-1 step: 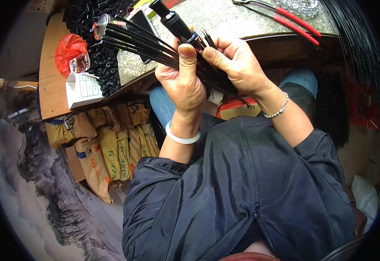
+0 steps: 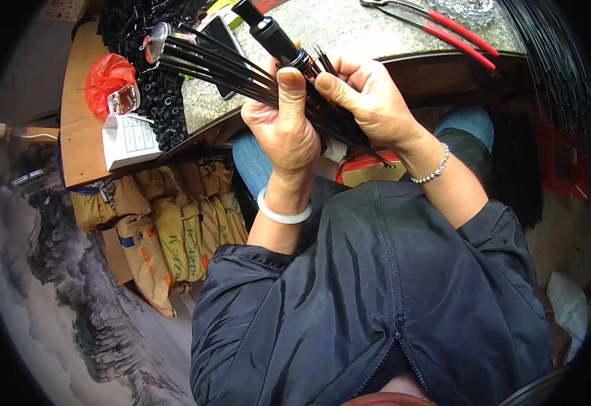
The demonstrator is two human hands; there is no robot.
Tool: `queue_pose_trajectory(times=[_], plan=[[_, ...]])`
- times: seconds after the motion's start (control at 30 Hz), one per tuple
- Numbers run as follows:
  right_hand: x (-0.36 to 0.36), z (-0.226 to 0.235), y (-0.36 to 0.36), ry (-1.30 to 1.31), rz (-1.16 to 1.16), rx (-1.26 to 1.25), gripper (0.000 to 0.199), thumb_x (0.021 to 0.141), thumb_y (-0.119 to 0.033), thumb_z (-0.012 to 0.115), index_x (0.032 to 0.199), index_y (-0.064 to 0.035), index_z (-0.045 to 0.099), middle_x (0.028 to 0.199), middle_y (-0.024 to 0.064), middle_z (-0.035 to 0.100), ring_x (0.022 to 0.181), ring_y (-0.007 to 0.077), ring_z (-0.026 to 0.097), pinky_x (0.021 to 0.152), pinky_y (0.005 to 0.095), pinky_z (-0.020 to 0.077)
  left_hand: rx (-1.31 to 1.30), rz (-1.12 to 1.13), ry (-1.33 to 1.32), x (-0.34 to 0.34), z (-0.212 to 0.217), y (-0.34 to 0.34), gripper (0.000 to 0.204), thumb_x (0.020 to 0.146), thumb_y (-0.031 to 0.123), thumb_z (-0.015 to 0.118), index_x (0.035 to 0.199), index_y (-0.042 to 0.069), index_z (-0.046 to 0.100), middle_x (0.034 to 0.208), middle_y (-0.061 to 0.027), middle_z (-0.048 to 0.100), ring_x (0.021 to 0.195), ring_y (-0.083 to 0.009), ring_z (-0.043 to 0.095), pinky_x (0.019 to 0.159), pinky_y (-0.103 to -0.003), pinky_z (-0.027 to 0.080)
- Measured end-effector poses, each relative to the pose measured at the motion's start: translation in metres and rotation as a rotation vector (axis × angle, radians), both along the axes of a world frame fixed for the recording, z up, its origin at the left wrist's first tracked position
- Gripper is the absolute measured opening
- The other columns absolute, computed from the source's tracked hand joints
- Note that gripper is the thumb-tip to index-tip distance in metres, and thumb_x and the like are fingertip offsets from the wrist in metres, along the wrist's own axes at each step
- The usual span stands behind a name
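Overhead: my left hand fingers clamp the black rod bundle above my lap; right hand fingers pinch its strands. Speckled stone table carries red-handled pliers; brown sacks line the floor.

Black ribs: thin, glossy, metal-like. Black cylindrical handle: smooth plastic, semi-gloss. Worktop: speckled stone, polished. Side board: bare matt wood. Red bag: crinkled shiny plastic film. Small box: matt white card. Jacket: dark synthetic cloth, slight sheen. Bangle: smooth, pale, glossy. Sacks: brown matt paper.
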State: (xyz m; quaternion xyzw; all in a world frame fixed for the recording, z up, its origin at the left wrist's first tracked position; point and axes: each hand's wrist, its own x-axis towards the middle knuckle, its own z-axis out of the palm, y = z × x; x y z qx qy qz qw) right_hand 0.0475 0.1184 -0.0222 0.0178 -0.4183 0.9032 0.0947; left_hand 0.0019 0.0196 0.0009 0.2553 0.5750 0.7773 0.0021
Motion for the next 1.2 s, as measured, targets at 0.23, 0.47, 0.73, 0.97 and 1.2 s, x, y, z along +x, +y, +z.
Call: queue_pose_trajectory(times=[0.23,0.47,0.73,0.97,1.2], plan=[[0.004,0.001,0.001,-0.022,-0.016,0.031,0.019,0.087,-0.016,0.061,0.097,-0.0002,0.060,0.083,-0.0009,0.061,0.072,0.0028,0.054,0.066,0.0171,0.0440,-0.086,0.014,-0.016,0.000,0.003,0.000,0.039,0.090,0.028,0.055,0.112,-0.004,0.051,0.085,-0.0046,0.060,0.076,-0.0102,0.056,0.071,-0.023,0.045],[0.005,0.012,0.008,-0.095,0.075,0.149,0.019,0.081,-0.013,0.068,0.095,-0.0023,0.061,0.085,0.0007,0.062,0.076,0.0049,0.055,0.069,0.0199,0.0459,-0.002,0.051,-0.079,0.004,0.003,-0.004,0.036,0.089,0.027,0.057,0.111,-0.002,0.054,0.086,-0.0043,0.060,0.075,-0.0101,0.057,0.072,-0.024,0.046],[-0.093,0.052,0.106,0.061,-0.326,1.125,0.030,0.084,-0.029,0.057,0.109,-0.0133,0.063,0.106,0.0133,0.060,0.100,0.0279,0.055,0.090,0.0361,0.0411,0.088,0.066,-0.122,0.004,0.006,-0.006,0.033,0.088,0.022,0.058,0.109,-0.003,0.055,0.089,-0.0062,0.062,0.077,-0.0114,0.058,0.072,-0.025,0.048],[-0.191,0.038,0.130,-0.116,-0.374,1.830,0.029,0.074,-0.030,0.068,0.082,-0.0027,0.067,0.085,0.0190,0.064,0.085,0.0324,0.062,0.073,0.0387,0.0480,0.086,0.013,-0.152,0.001,0.003,-0.008,0.035,0.087,0.022,0.059,0.111,-0.003,0.053,0.094,-0.0068,0.060,0.077,-0.0116,0.057,0.071,-0.025,0.049],[-0.217,0.028,0.139,-0.102,-0.170,1.910,0.033,0.071,-0.033,0.073,0.073,-0.0002,0.067,0.076,0.0201,0.063,0.070,0.0321,0.062,0.066,0.0379,0.0487,0.078,0.055,-0.177,-0.001,0.004,-0.010,0.036,0.087,0.026,0.061,0.105,-0.005,0.059,0.085,-0.0049,0.063,0.074,-0.0093,0.057,0.069,-0.022,0.046]])
